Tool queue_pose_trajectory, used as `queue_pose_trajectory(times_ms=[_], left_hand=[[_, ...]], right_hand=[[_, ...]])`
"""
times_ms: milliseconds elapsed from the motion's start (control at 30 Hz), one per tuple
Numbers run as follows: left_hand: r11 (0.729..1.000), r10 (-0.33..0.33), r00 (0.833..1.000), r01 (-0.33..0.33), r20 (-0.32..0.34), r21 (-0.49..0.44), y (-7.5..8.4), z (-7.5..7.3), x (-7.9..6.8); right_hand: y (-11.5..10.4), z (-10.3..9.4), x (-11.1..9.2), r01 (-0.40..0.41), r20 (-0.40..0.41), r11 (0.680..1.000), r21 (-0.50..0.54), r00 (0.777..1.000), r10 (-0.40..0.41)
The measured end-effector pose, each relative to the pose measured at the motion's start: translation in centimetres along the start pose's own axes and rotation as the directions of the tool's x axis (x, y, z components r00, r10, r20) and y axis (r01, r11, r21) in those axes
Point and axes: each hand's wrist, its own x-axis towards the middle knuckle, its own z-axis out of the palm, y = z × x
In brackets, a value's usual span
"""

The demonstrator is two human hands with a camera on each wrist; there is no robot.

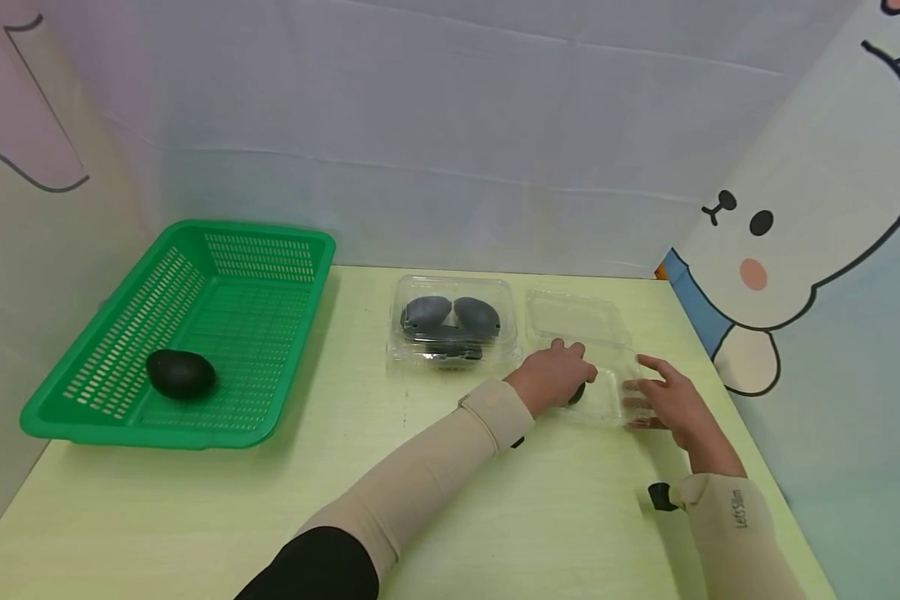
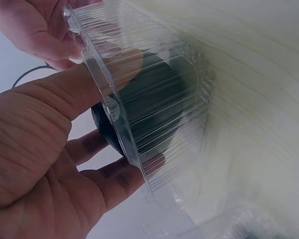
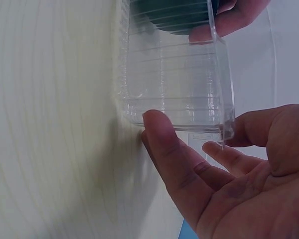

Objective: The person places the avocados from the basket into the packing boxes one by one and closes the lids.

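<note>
My left hand (image 1: 555, 375) reaches into a clear plastic clamshell box (image 1: 607, 396) and grips a dark avocado (image 2: 154, 99). Through the ribbed wall, the left wrist view shows the fingers and thumb round this fruit, inside the box. At the box's right end is my right hand (image 1: 667, 404), its fingers spread and fairly straight. Its fingertips rest against the end wall, and the thumb (image 3: 246, 129) is right at the rim. The open lid (image 1: 577, 318) lies back, away from me.
Left of the hands stands a second clear box (image 1: 453, 287), lid down, with several dark avocados (image 1: 477, 317) inside. A green plastic basket (image 1: 266, 417) at the far left holds one avocado (image 1: 181, 374). A printed cloth (image 1: 450, 150) hangs behind the pale table (image 1: 555, 517).
</note>
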Motion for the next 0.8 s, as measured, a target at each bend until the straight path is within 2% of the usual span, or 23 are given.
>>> queue_pose_trajectory(times_ms=[233, 400, 567, 800], left_hand=[[1.0, -0.007, 1.0, 0.007, -0.002, 0.017, -0.1, -0.2, -0.1], [0.999, -0.004, 1.0, 0.004, -0.022, 0.037, 0.2, -1.2, -0.9], [0.997, 0.014, 0.997, -0.009, -0.077, 0.075, -0.1, -2.7, -2.3], [0.996, 0.017, 0.989, -0.005, -0.147, 0.086, -1.9, -5.3, -5.5]], right_hand=[[0.0, 0.2, 0.2, 0.006, 0.01, 1.0, 0.008, 1.0, -0.006], [0.1, 0.1, 0.2, 0.004, 0.016, 1.0, 0.01, 1.0, -0.004], [-0.1, 0.0, 0.0, -0.003, 0.014, 1.0, -0.001, 1.0, 0.003], [0.0, 0.1, -0.1, -0.001, 0.008, 1.0, -0.004, 1.0, 0.001]])
